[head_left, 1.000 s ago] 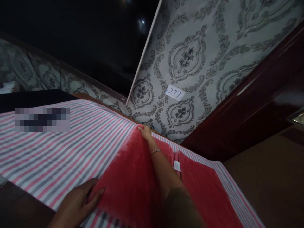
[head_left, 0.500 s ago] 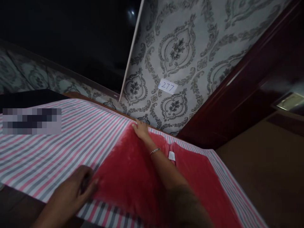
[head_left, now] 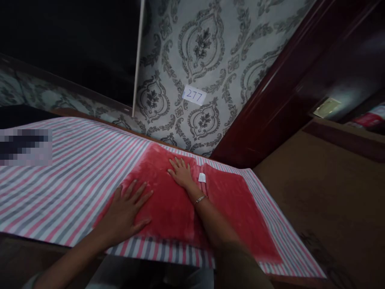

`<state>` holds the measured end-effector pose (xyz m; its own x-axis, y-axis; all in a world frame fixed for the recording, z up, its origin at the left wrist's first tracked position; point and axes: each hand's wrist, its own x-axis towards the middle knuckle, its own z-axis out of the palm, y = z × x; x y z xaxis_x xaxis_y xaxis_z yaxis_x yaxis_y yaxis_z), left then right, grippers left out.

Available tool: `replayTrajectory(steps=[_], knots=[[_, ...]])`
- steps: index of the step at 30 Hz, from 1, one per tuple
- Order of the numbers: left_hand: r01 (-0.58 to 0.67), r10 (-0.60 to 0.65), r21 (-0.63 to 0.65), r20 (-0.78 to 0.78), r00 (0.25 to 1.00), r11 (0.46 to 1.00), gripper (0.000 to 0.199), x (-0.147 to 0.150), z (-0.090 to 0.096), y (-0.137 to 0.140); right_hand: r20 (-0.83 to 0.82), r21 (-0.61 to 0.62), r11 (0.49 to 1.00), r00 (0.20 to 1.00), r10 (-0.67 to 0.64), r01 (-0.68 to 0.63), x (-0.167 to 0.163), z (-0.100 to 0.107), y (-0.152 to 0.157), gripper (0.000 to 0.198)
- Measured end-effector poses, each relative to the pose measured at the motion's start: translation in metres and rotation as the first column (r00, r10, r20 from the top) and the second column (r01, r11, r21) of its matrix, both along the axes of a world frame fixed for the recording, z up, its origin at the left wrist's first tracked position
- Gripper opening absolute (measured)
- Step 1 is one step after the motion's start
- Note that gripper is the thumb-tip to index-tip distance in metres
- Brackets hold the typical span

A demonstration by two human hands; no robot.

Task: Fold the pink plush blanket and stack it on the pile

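A red plush cloth (head_left: 168, 204), folded, lies flat on a striped tablecloth (head_left: 75, 168). My left hand (head_left: 128, 212) rests palm down on its left part with the fingers spread. Farther back, my right hand (head_left: 181, 172) also lies flat on the red cloth, fingers apart, a thin bracelet (head_left: 200, 198) round the wrist. Just right of that hand a white label (head_left: 202, 177) shows at the gap between the cloth's two folded parts. My right forearm covers some of the cloth between them.
A dark screen (head_left: 69, 48) stands behind the table at the left. On the patterned wall (head_left: 204, 48) sticks a paper marked 277 (head_left: 194, 95). A dark red door or panel (head_left: 270, 88) rises at the right, above brown floor (head_left: 325, 200). A blurred patch covers something at far left.
My left hand has opened from its curled grip at the cloth's near left edge and now lies flat on it. My right hand has moved from the far edge onto the cloth. The view has shifted.
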<state>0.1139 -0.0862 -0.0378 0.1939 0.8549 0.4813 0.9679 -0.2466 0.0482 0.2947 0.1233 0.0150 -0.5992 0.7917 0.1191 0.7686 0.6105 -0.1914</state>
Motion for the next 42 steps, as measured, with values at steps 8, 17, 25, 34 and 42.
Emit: replayTrajectory(steps=[8, 17, 25, 34, 42], knots=[[-0.014, 0.014, -0.097, 0.002, 1.0, 0.995, 0.075, -0.004, 0.005, 0.002, -0.023, -0.08, 0.997, 1.0, 0.02, -0.021, 0.01, 0.007, 0.001, 0.056], [0.081, -0.074, -0.112, 0.067, 0.995, 0.99, 0.072, 0.026, 0.026, 0.003, -0.159, -0.033, 0.996, 0.983, -0.089, 0.085, 0.126, 0.011, -0.026, 0.049], [0.313, -0.307, -0.166, 0.061, 0.95, 0.935, 0.063, 0.127, 0.018, 0.016, -0.463, 0.162, 0.813, 0.77, -0.438, 0.56, 0.301, -0.03, -0.09, 0.052], [0.29, -0.279, -0.196, 0.08, 0.957, 0.937, 0.067, 0.133, 0.01, 0.016, -0.292, 0.211, 0.74, 0.764, -0.576, 0.639, 0.302, -0.08, -0.137, 0.053], [0.483, -0.417, -0.225, 0.286, 0.863, 0.846, 0.037, 0.174, 0.05, 0.028, -0.407, 0.176, 0.733, 0.726, -0.554, 0.657, 0.297, -0.073, -0.143, 0.051]])
